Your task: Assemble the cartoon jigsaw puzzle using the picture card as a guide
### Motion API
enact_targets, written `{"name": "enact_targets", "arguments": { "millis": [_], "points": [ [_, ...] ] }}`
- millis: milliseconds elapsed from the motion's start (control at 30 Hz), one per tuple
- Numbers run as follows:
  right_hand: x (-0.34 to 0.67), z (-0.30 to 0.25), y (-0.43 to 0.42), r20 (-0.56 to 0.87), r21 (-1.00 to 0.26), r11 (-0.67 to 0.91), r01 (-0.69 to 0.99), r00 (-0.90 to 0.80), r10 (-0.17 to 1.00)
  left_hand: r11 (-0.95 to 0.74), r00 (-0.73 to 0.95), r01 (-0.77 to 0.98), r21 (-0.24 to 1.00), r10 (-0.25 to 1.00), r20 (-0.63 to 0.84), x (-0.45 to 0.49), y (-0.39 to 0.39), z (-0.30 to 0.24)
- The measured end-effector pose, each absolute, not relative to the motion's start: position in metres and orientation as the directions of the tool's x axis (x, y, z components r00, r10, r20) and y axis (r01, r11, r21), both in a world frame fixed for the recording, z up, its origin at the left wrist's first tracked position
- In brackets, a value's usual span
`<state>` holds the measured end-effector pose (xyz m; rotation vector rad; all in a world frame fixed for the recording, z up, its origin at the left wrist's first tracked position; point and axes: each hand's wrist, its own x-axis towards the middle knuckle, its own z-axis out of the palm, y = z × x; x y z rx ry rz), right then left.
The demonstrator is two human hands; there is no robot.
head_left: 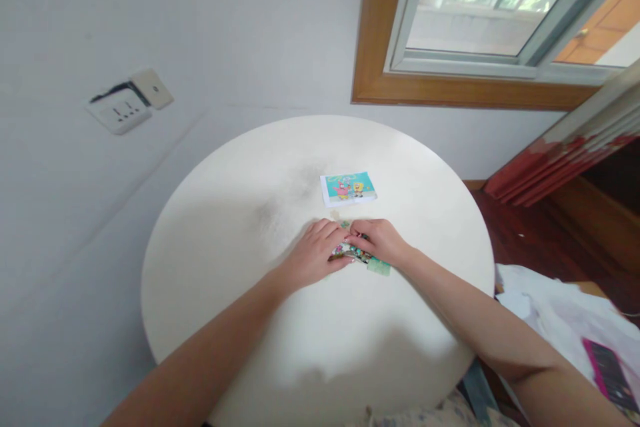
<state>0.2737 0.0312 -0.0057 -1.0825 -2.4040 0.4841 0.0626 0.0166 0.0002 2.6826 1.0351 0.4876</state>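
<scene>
A small, flat, colourful patterned piece lies on the white round table, mostly covered by my hands. I cannot make out its exact kind. My left hand grips its left side, thumb along the near edge and fingers over the far part. With its fingers curled in a pinch, my right hand holds the piece from the right. A pale green bit sticks out below my right hand. Just beyond both hands lies a cartoon picture card with pink and yellow figures on blue.
Behind the table is a white wall with sockets at the left. A wood-framed window is at the upper right, beside a red and white curtain. White sheets or bags and a pink-edged dark object lie at the lower right.
</scene>
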Motion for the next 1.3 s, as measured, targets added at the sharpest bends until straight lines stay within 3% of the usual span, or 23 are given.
{"name": "enact_targets", "arguments": {
  "millis": [200, 300, 500, 700, 1067, 1300],
  "points": [
    [0.287, 0.006, 0.038, 0.241, -0.513, 0.692, 0.508, -0.688, 0.684, -0.774, 0.748, 0.502, 0.386, 0.612, 0.255, 0.055, 0.017, 0.001],
    [0.295, 0.015, 0.04, 0.236, -0.479, 0.722, 0.5, -0.719, 0.654, -0.754, 0.723, 0.509, 0.416, 0.636, 0.268, 0.052, 0.018, 0.005],
    [0.312, 0.042, 0.018, 0.006, -0.375, 0.619, 0.69, -0.666, 0.746, -0.713, 0.697, 0.518, 0.473, 0.672, 0.25, 0.053, 0.02, 0.008],
    [0.321, 0.043, -0.004, -0.17, -0.225, 0.515, 0.827, -0.554, 0.815, -0.734, 0.715, 0.513, 0.446, 0.652, 0.25, 0.056, 0.021, 0.005],
    [0.304, 0.051, -0.005, -0.251, -0.338, 0.504, 0.794, -0.593, 0.765, -0.797, 0.769, 0.482, 0.363, 0.584, 0.26, 0.052, 0.02, -0.005],
    [0.298, 0.047, -0.004, -0.161, -0.432, 0.558, 0.709, -0.669, 0.726, -0.801, 0.773, 0.476, 0.363, 0.578, 0.261, 0.055, 0.017, -0.003]
  ]
}}
